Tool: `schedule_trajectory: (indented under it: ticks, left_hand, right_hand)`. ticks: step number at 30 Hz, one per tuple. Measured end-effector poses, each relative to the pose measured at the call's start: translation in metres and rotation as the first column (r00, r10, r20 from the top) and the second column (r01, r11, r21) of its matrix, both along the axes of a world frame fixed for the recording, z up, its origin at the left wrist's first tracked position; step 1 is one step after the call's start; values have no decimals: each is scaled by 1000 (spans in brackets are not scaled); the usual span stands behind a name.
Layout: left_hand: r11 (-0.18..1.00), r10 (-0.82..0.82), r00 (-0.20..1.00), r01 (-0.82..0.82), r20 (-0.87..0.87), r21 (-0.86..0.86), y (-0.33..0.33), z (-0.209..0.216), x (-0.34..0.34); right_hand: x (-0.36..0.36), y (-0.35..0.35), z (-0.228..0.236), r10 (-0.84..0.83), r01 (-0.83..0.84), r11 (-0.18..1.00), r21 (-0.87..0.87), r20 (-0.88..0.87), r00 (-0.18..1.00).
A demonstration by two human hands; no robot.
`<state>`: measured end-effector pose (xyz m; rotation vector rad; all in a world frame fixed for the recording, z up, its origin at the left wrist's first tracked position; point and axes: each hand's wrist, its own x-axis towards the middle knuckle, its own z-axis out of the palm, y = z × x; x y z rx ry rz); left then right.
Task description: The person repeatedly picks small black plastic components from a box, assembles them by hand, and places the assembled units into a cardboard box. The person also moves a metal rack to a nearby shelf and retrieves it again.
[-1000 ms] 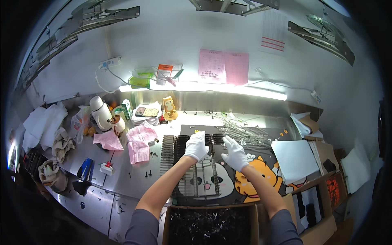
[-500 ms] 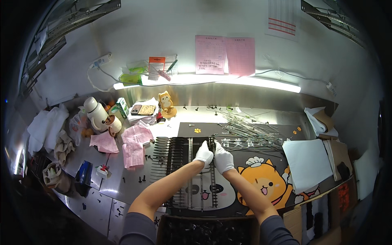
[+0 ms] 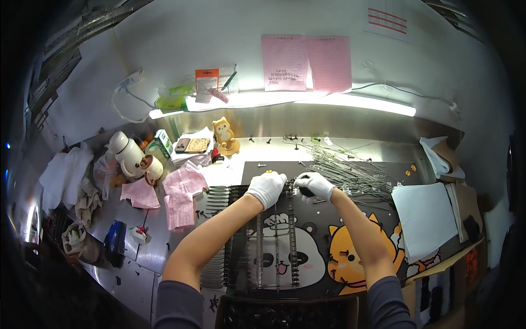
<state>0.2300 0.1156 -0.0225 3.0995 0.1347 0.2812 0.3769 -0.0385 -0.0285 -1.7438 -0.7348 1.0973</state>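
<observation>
My left hand [image 3: 267, 189], in a white glove, is closed at the far end of a rack of thin dark bars [image 3: 293, 247]; what its fingertips pinch is too small to make out. Just to the right, my gloved right hand [image 3: 316, 186] curls its fingers round a small black part [image 3: 304, 192]. Several dark pieces line the rack's right bar. Left of the rack, a row of long, curved dark pieces [image 3: 215, 274] lies side by side, partly hidden by my left forearm. Beneath it all is a dark mat [image 3: 318, 216] with cartoon animals.
A pile of thin metal rods [image 3: 350, 175] spreads behind my right hand. White paper sheets [image 3: 424, 219] lie at the right. Close to me stands a box of black parts [image 3: 285, 313]. Pink paper [image 3: 179, 205], a white flask [image 3: 127, 153] and a cat figurine [image 3: 224, 136] are at the left.
My hands were close together over the rack; now the right has moved off to the right with the black part. The left has shifted slightly away from me. The view has tilted a little.
</observation>
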Motion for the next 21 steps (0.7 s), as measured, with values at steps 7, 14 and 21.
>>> schedule_trajectory:
  ticks: [7,14,21]
  left_hand:
    - [-358,59,996,-41,-66,-933,-13,55,-93]
    - [780,326,888,-59,325,-623,-42,24,-282]
    - [960,151,975,-105,166,-259,-39,14,-303]
  right_hand:
    - [-80,-60,17,-143,143,969,203,-15,990]
    - [-222,-111,46,226,-256,948,191,163,960]
    - [-269,-36,53,168,-495,868,28,923,348]
